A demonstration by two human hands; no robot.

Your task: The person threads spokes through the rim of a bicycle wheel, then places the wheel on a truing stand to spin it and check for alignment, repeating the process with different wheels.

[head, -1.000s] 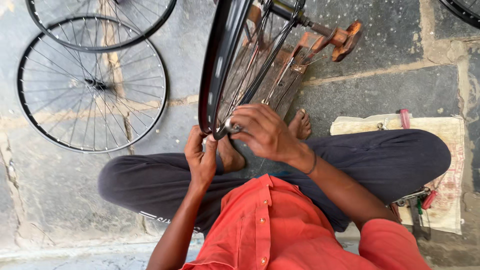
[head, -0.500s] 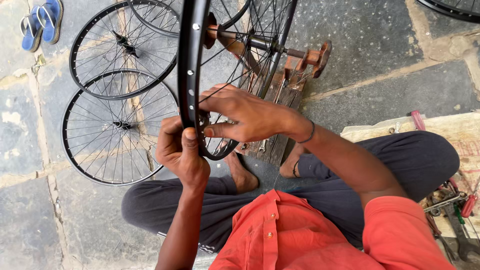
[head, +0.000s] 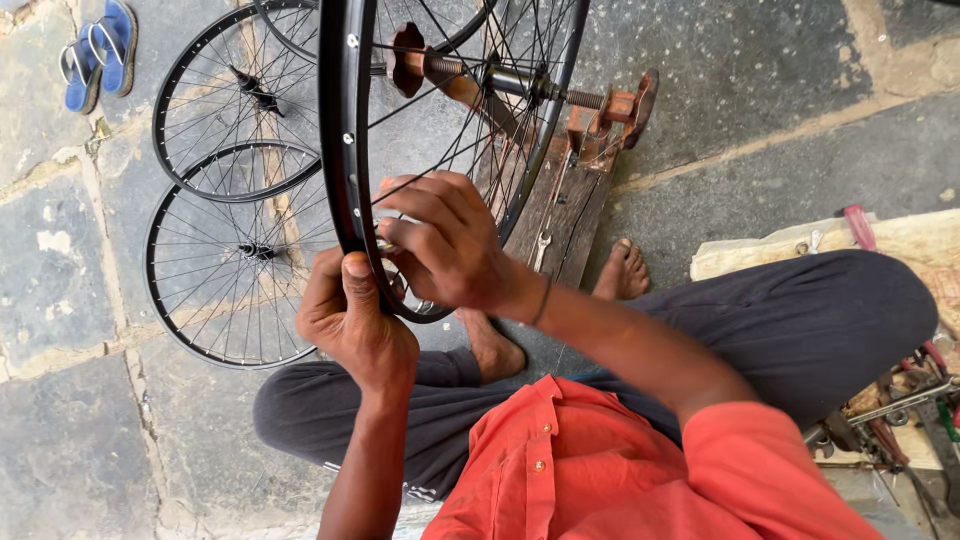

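Black wheel rim (head: 338,130) sits upright in the rusty truing stand (head: 590,120), directly ahead of the person; left hand (head: 355,320) clamped on its lower edge, thumb over the top; right hand (head: 445,240) pinching something small at the spokes (head: 450,150), cannot tell what; thin steel spokes, smooth metal rim; likely risk: pinch slips, part drops onto the stone floor (head: 60,290).
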